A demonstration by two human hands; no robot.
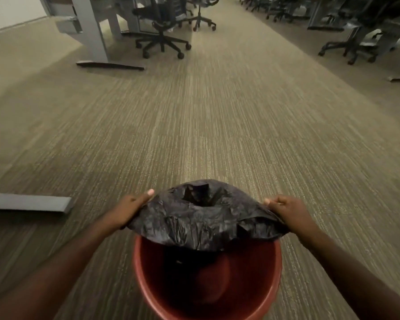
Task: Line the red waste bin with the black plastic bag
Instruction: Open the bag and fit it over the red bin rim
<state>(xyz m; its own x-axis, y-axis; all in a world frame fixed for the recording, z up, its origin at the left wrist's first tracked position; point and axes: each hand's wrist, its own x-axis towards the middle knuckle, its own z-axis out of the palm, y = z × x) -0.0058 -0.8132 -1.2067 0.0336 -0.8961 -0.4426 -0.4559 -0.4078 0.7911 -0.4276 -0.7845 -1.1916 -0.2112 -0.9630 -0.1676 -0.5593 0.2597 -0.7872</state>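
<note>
- Black crinkled plastic bag [203,221] – stretched between both hands, held above the far half of the round red plastic waste bin [278,269]; bag's near edge hangs over the bin's mouth, not yet tucked round the rim.
- Bag's long axis runs left-right, hand to hand; its mouth gapes upward and a bit away from the person, a dark hollow at the top centre, nearer the far edge than the hands' line.
- Left hand [131,209] – clamped on the bag's left edge, thumb on top, other fingers hidden under the plastic.
- Right hand [286,210] – pinched shut on the bag's right edge, thumb tip showing over the fold.
- Hands well apart, w/ the bag taut-ish between them, both forearms reaching in from the bottom corners.
- Bin stands upright on striped beige-grey carpet [217,123] below and between the hands, opening facing up; inside mostly red and dark, part of the bag seems to dangle in – can't tell how deep.
- Flat grey desk foot bar [28,202] on the floor, left of the left hand, apart from it.
- Beyond the hands, far off: black wheeled office chair [163,31] by a grey desk leg [90,31] on the left; more chairs [349,47] far right.
- Nothing lies between hands and bin; carpet aisle ahead is open.
</note>
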